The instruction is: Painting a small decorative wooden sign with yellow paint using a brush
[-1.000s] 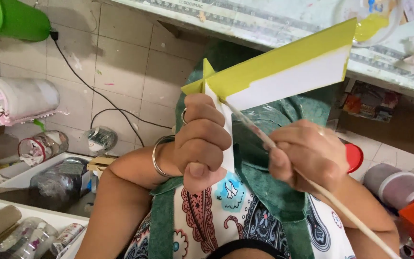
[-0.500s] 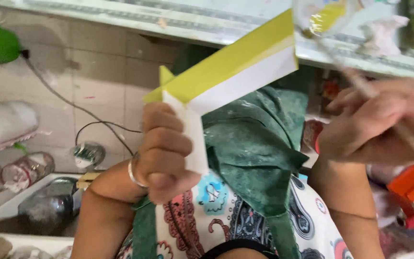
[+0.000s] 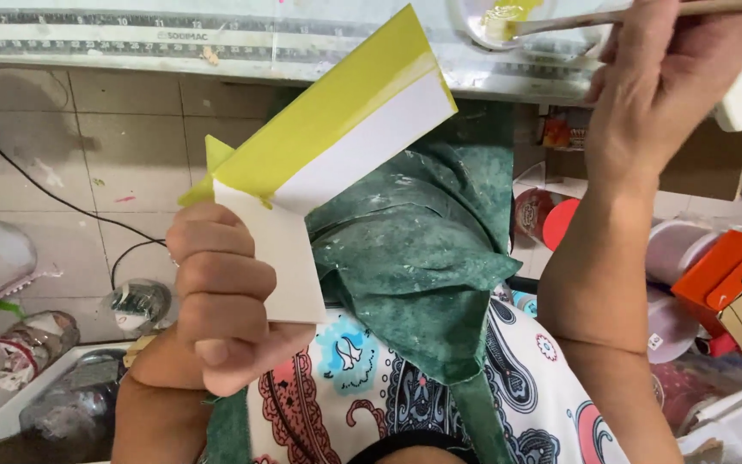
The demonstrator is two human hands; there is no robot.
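While left hand [image 3: 225, 301] gripped half-painted yellow card [image 3: 328, 163], right hand [image 3: 663, 77] grasped brush [image 3: 594, 17] in paint dish [image 3: 508, 26]; overloaded brush could drip on green apron [image 3: 414, 258].

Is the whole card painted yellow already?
No, the card in the left hand has only a yellow band along one edge; the rest is white, while the right hand dips the brush in a dish.

A green apron [image 3: 422, 258] hangs over a paisley-patterned garment [image 3: 362, 387]. A black cable [image 3: 53, 199] trails across the pale tiled floor [image 3: 122, 137]. Orange boxes [image 3: 719, 273] sit at the right, near a red round lid [image 3: 560, 222]. A white tray [image 3: 19, 404] holds clutter at lower left.
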